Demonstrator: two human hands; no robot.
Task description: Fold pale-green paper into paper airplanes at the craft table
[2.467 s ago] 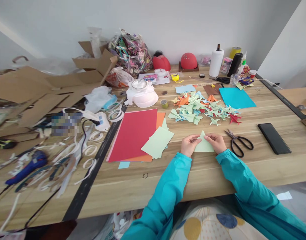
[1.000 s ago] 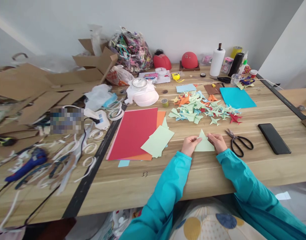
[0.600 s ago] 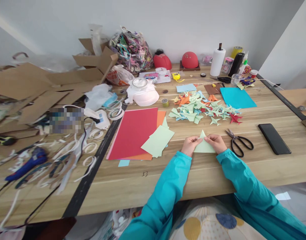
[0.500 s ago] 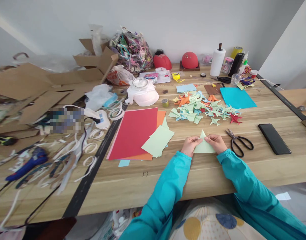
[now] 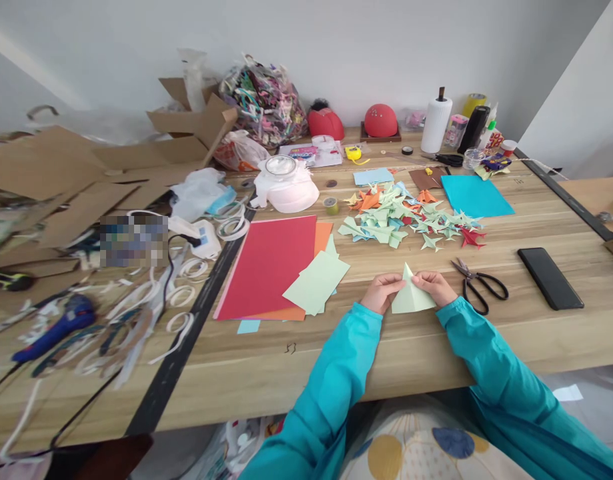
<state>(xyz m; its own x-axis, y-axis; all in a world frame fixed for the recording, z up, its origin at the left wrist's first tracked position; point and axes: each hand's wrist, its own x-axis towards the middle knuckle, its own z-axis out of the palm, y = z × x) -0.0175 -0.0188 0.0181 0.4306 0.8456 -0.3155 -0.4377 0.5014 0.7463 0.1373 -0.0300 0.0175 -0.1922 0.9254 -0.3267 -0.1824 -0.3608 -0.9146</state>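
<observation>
On the wooden table (image 5: 246, 373), lower right of centre, left hand (image 5: 381, 293) and right hand (image 5: 437, 289) pinch folded pale-green paper (image 5: 410, 303) between them, apex up-frame.

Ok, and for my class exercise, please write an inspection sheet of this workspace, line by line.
Surface: wooden table, with a dark strip across its left part.
Job's things: folded green paper in hand; folded-paper pile beyond; scissors to the right.
Clutter: cardboard and blue tool at left; stuffed plastic bag by the wall.
Fingers: left fingers and right fingers both pinch the folded green paper.
Cables: black plug in a white socket block.
Surroundings: white sheet on the floor.
</observation>
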